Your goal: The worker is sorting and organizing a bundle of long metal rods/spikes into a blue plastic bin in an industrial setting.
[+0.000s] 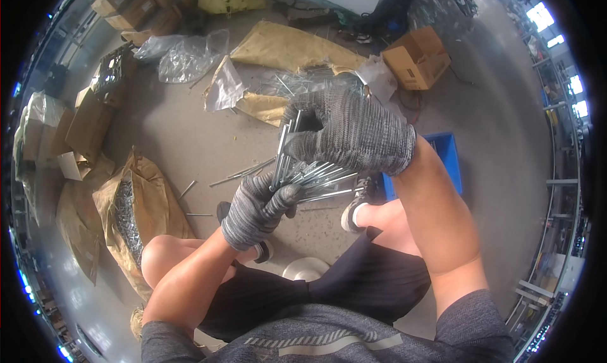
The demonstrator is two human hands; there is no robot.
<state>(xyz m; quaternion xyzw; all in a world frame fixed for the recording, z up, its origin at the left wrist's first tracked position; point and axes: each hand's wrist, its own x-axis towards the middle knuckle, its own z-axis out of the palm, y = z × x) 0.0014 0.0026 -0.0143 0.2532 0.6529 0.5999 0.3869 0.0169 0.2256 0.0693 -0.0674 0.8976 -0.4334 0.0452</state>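
Head view: a bunch of thin metal rods (325,175) is gripped in the gloved left hand (258,205), the thumb closed over it and the ends fanned unevenly to the right. Just above, a few steeper rods appear to be pinched between thumb and fingers of the gloved right hand (351,130); how firmly cannot be told. Because the rods are slim, smooth-looking and splayed, some could be shed if the left thumb were eased, and neighbours could be snagged and dragged out where the two sets cross. Anything dropped would likely land near the shoe (351,212), among loose rods (243,172) on the floor, where a foot could be rolled. The blue bin (450,164) is partly hidden by the right forearm, so its rim could be knocked. Farther out, rods could be spilled from the torn sack (284,47).
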